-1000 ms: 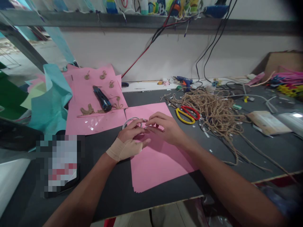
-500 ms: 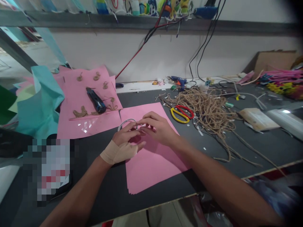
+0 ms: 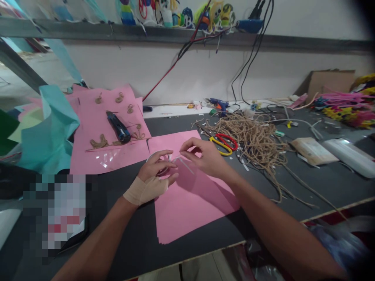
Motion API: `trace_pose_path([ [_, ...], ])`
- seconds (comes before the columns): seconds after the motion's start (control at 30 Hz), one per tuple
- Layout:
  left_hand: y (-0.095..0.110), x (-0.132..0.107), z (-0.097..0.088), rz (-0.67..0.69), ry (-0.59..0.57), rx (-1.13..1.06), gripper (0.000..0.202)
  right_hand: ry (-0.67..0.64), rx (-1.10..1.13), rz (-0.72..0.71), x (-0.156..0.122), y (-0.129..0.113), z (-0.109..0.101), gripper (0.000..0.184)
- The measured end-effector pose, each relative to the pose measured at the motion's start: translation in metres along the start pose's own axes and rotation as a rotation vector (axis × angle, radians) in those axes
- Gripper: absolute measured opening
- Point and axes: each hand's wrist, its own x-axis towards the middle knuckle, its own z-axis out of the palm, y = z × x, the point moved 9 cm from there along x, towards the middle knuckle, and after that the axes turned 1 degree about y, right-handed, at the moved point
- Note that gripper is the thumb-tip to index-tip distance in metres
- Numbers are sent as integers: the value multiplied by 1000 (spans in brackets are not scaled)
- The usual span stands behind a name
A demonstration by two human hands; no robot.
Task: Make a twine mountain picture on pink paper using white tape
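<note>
My left hand, with a beige wrap round its wrist and thumb base, grips a pale roll of tape. Part of the roll is hidden behind the fingers. Close to its right, my right hand has thumb and forefinger pinched on a thin whitish strip of tape that hangs at a slant. Both hands are above a stack of pink sheets. Yellow-and-red scissors lie beyond the right hand, partly against the twine.
Tangled brown twine spreads to the right. Further left, a utility knife and small twine pieces rest on other pink sheets. A glue gun sits at the back, below a metal shelf.
My right hand has drawn slightly away to the right from the left hand. The whitish strip now shows between them. The camera view has shifted a little.
</note>
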Motion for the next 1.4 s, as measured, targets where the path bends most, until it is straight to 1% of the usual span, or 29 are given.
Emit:
trace_pose_path([
  [0.13,-2,1,-6,-52,35,-29,16,-42,117,211,2,21,-21,16],
  [0.27,-7,2,-10,-103,77,-60,13,-95,213,402,-10,51,-28,30],
  [0.37,-14,2,-13,-145,118,-118,9,-18,262,471,-24,68,-34,34],
  [0.43,-17,2,-15,-150,148,-161,9,22,285,495,-31,75,-35,34],
  [0.5,-18,2,-16,-144,166,-189,8,12,318,520,-35,79,-32,35],
  [0.6,-18,2,-17,-151,180,-199,7,-53,351,564,-39,83,-25,37],
  [0.7,-17,2,-16,-147,180,-202,6,-131,336,591,-42,84,-18,37],
  [0.8,-17,1,-15,-139,180,-190,6,-173,325,591,-44,83,-12,36],
  [1.0,-18,1,-14,-145,185,-178,7,-201,310,540,-44,75,-8,34],
  [1.17,-16,2,-14,-159,168,-172,8,-199,276,537,-45,73,-7,31],
  [1.4,-17,1,-13,-122,189,-168,6,-204,276,549,-45,72,-5,36],
])
